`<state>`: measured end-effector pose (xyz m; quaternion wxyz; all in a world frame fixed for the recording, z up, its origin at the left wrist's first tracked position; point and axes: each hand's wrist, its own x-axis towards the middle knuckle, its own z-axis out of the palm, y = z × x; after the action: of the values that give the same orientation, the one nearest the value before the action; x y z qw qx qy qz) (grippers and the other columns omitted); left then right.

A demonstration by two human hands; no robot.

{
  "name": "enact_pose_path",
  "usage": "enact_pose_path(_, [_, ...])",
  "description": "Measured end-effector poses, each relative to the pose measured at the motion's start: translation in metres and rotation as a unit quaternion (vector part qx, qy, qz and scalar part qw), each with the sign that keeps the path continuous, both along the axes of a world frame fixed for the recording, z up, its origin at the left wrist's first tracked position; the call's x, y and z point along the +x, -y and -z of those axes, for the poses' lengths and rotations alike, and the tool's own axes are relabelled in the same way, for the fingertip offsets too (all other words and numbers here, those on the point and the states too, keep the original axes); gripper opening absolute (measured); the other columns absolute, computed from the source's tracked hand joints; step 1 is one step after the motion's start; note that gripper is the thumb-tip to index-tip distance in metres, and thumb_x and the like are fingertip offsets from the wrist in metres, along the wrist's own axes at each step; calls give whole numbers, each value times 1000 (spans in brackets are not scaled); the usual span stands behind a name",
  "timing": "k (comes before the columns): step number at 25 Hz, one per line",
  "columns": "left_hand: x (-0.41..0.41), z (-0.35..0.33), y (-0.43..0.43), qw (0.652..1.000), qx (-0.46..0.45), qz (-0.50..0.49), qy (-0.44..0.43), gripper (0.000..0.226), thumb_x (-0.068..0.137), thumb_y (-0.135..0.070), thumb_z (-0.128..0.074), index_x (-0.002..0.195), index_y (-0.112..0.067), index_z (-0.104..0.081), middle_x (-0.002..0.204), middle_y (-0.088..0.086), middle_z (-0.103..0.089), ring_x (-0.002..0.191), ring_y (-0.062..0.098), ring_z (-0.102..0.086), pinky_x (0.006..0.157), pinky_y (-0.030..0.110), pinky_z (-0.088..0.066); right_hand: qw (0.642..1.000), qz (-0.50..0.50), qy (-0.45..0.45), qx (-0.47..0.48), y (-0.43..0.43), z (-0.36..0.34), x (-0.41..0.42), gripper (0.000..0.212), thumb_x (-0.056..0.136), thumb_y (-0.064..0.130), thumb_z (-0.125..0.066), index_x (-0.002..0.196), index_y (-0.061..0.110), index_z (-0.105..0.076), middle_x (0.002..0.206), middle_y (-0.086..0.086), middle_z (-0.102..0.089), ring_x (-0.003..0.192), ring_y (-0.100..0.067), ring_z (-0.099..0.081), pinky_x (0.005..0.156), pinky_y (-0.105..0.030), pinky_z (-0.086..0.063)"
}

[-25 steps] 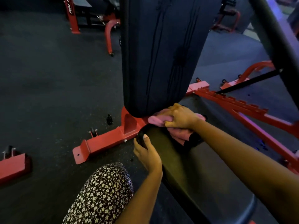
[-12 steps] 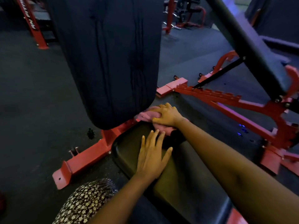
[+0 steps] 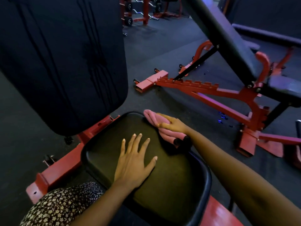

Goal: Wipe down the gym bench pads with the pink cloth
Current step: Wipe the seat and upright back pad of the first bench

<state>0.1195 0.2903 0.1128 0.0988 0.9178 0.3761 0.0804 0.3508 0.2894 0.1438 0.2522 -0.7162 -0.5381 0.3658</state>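
Note:
A black seat pad [image 3: 171,181] fills the lower middle of the view, with the tall black back pad [image 3: 65,62] rising behind it at the left. My left hand [image 3: 133,162] lies flat on the seat pad, fingers spread. My right hand [image 3: 173,125] grips the folded pink cloth [image 3: 156,121] at the seat pad's far right corner. The cloth hangs over the pad's edge, and a black part of it [image 3: 182,141] shows below my wrist.
The bench's red steel frame [image 3: 57,170] runs along the floor at the left. A second red bench [image 3: 228,95] with an inclined black pad [image 3: 228,41] stands to the right. Racks with barbells [image 3: 140,12] are at the back. My patterned knee [image 3: 61,203] is at the bottom left.
My left hand moved from the seat pad's front edge onto its top and flattened. My right hand slid the cloth out of the gap under the back pad to the seat's right corner.

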Motion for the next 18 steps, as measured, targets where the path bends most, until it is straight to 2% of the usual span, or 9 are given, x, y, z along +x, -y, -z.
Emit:
enact_pose_path(3, [0, 0, 0, 1000, -4, -2, 10, 83, 73, -69, -4, 147, -32, -16, 158, 1, -9, 146, 17, 2, 116, 42, 7, 999, 30, -23, -7, 47, -5, -1, 40, 95, 35, -48, 116, 65, -33, 127, 16, -45, 116, -10, -46, 102, -34, -35])
enact_pose_path(7, [0, -3, 1, 1000, -4, 8, -1, 86, 72, -69, -1, 147, -30, -16, 157, 3, -9, 146, 18, 1, 118, 44, 4, 997, 76, -19, -2, 95, -3, 2, 42, 92, 36, -53, 111, 69, -36, 126, 19, -46, 115, -6, -46, 103, -32, -35])
enact_pose_path(10, [-2, -1, -1, 1000, -8, 15, -1, 74, 84, -67, -20, 147, -28, -18, 157, 4, -10, 146, 19, 0, 118, 46, 2, 983, 173, -34, 47, 144, 10, -3, 39, 80, 47, -59, 115, 58, -49, 128, 20, -54, 120, -4, -51, 108, -31, -35])
enact_pose_path(13, [-2, 0, 1, 1000, -11, 18, 4, 69, 89, -61, -30, 147, -27, -19, 157, 6, -11, 146, 21, 0, 118, 47, 1, 945, 306, -40, 105, 192, 25, -32, 43, 78, 46, -56, 120, 50, -48, 128, 17, -55, 123, -7, -49, 109, -30, -34])
enact_pose_path(15, [-1, 2, 1, 1000, -6, 18, 10, 68, 89, -61, -31, 146, -26, -20, 157, 7, -12, 146, 21, -1, 118, 47, 1, 920, 377, 0, 111, 212, 31, -60, 49, 81, 48, -54, 130, 46, -45, 131, 9, -55, 124, -16, -50, 105, -31, -36])
enact_pose_path(18, [-1, 4, 0, 1000, -2, 17, 10, 68, 89, -61, -31, 146, -25, -22, 156, 8, -13, 146, 23, -3, 118, 48, 0, 900, 415, 101, 85, 221, 31, -93, 57, 82, 48, -54, 137, 42, -39, 131, -2, -56, 116, -27, -54, 95, -37, -41])
